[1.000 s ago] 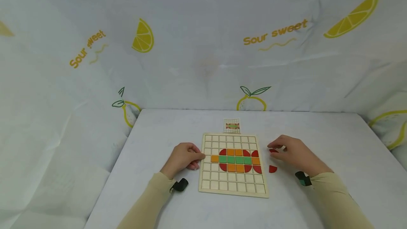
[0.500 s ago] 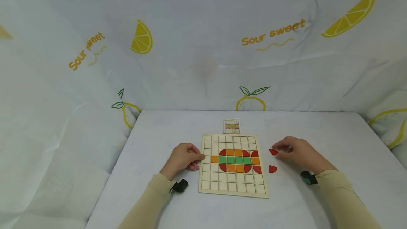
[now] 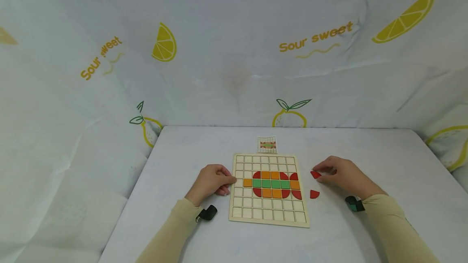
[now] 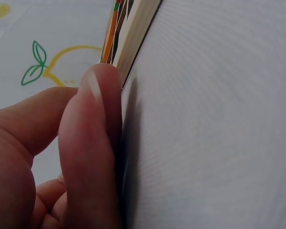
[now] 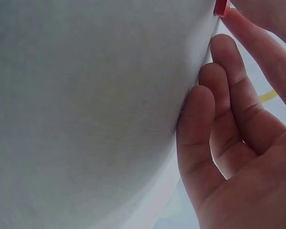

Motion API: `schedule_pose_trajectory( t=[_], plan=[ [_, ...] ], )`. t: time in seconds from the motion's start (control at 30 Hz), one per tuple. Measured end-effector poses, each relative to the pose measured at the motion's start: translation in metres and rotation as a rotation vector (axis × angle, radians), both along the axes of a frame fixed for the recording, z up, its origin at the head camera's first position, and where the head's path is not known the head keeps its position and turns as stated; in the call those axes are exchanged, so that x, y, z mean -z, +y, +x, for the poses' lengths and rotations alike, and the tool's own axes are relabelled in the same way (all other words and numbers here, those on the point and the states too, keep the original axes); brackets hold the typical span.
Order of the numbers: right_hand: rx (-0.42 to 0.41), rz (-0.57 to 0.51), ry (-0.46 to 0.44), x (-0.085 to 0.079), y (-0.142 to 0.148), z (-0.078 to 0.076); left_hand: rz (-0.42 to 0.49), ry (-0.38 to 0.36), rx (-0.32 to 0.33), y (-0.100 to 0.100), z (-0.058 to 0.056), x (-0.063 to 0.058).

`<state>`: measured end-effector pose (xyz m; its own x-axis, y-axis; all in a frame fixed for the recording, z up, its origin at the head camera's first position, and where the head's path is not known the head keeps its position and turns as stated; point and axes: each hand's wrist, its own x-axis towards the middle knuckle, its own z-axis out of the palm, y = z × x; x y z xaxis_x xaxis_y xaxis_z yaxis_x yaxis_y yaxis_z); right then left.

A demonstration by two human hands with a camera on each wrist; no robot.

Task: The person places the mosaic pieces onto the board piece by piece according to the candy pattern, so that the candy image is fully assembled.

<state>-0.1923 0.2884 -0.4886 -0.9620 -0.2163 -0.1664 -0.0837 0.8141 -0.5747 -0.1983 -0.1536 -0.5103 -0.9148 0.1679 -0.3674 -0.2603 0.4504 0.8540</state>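
A square wooden grid board lies on the table, with red rounded pieces, orange squares and green squares forming a candy-like shape. My left hand holds the board's left edge between thumb and finger; the left wrist view shows the fingertips right at that edge. Right of the board, my right hand pinches a red quarter-circle tile between thumb and index finger, low over the table. Only a corner of this red tile shows in the right wrist view. A second red quarter-circle tile lies nearer to me.
Behind the board stands a small pattern card printed with a similar coloured shape on a grid. The white table meets a lemon-printed cloth backdrop at its far edge. Both wrists carry small black cameras.
My right hand has shifted slightly to the right and uncovered more of the red quarter-circle tile at its fingertips. My left hand stays at the board's edge.
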Motion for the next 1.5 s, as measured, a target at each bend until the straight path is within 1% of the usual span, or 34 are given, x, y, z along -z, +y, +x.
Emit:
schedule_pose_trajectory(
  t=[0.37, 0.67, 0.87, 1.13, 1.33, 1.5],
  plan=[
    [-0.003, -0.012, -0.014, 0.0, 0.002, -0.003, 0.001, 0.0, 0.0, 0.0, -0.001, 0.0],
    [0.017, -0.027, -0.023, -0.002, 0.001, -0.003, 0.006, -0.003, -0.002, 0.001, -0.003, -0.001],
    [0.027, -0.03, -0.01, -0.001, -0.004, -0.004, 0.009, -0.005, -0.004, 0.0, -0.003, -0.001],
    [0.03, -0.072, 0.012, -0.006, -0.029, -0.01, 0.01, -0.002, -0.001, -0.002, -0.002, 0.001],
    [0.026, -0.083, 0.021, -0.012, -0.055, -0.016, 0.012, -0.002, 0.001, -0.002, -0.002, 0.001],
    [0.009, -0.104, 0.022, -0.012, -0.078, -0.022, 0.012, -0.008, 0.001, -0.002, -0.002, 0.0]
  ],
)
